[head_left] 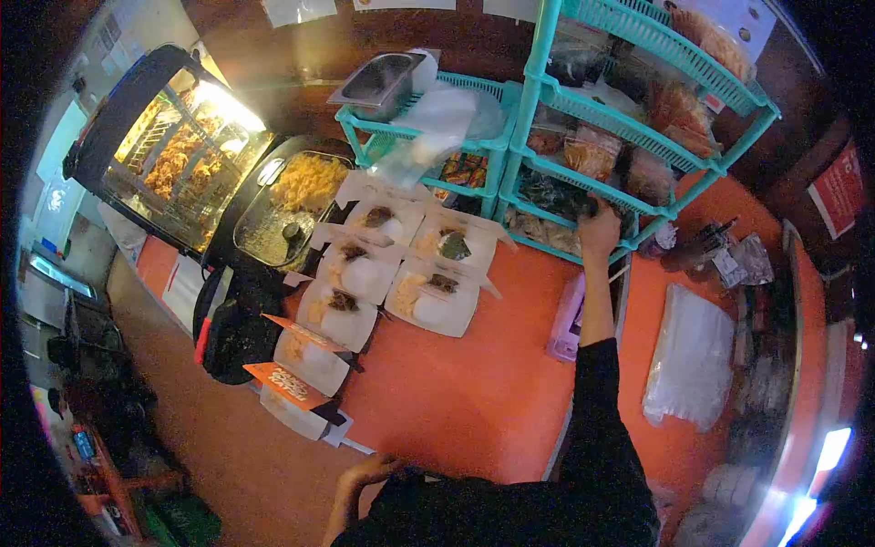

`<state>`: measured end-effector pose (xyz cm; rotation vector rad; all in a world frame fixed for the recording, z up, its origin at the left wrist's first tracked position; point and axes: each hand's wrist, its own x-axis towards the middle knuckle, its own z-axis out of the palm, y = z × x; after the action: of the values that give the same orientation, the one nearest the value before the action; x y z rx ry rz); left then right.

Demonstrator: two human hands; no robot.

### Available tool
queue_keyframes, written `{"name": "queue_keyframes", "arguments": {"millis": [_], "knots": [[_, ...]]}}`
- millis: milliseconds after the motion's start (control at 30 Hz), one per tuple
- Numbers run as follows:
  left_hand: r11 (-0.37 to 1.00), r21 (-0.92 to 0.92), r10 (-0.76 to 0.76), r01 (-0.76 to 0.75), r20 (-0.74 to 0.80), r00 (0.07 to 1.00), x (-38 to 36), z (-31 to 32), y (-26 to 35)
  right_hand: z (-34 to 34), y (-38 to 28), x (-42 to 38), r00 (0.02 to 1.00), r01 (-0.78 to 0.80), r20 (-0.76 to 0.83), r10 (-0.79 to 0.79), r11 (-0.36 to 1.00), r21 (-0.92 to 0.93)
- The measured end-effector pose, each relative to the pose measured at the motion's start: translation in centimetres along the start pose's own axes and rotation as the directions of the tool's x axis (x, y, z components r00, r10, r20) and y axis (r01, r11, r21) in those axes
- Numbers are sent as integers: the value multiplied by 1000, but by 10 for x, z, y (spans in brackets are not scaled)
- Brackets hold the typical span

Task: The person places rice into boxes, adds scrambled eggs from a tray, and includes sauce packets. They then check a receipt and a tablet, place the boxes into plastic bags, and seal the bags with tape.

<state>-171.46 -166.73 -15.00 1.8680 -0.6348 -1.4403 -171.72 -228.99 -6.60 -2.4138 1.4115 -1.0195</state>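
My right hand (598,230) reaches into a lower shelf of the teal plastic rack (592,155). Its fingers curl among dark packets (551,193); what they hold, if anything, is hard to see. Pale packets (542,230) lie just left of that hand. Low in the view, my left hand (369,471) rests by the counter's front edge with its fingers stretched out. Several open paper food boxes (437,296) stand on the orange counter (456,383), holding white rice, something orange-yellow and dark pieces. Nearest to my left hand is a box with an orange printed lid (290,385).
A lit glass food warmer (173,155) stands at the left, beside a metal tray (264,223) with yellow food. Behind the boxes, a teal basket (497,91) carries a steel pan (375,84). A purple box (567,319) and clear plastic bags (690,356) lie to the right.
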Motion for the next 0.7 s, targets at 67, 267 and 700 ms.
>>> {"name": "queue_keyframes", "arguments": {"millis": [67, 267, 700], "knots": [[980, 183, -99, 81, 93, 991, 13, 5, -35, -13, -12, -7, 992, 15, -124, 32, 932, 362], [983, 116, 145, -145, 8, 989, 17, 20, -79, 30, -25, 22, 754, 532, -296, -586, 810, -248], [996, 89, 27, -27, -2, 1000, -31, -1, 9, 18, -76, -51, 956, 186, -283, -75, 902, 389]]}}
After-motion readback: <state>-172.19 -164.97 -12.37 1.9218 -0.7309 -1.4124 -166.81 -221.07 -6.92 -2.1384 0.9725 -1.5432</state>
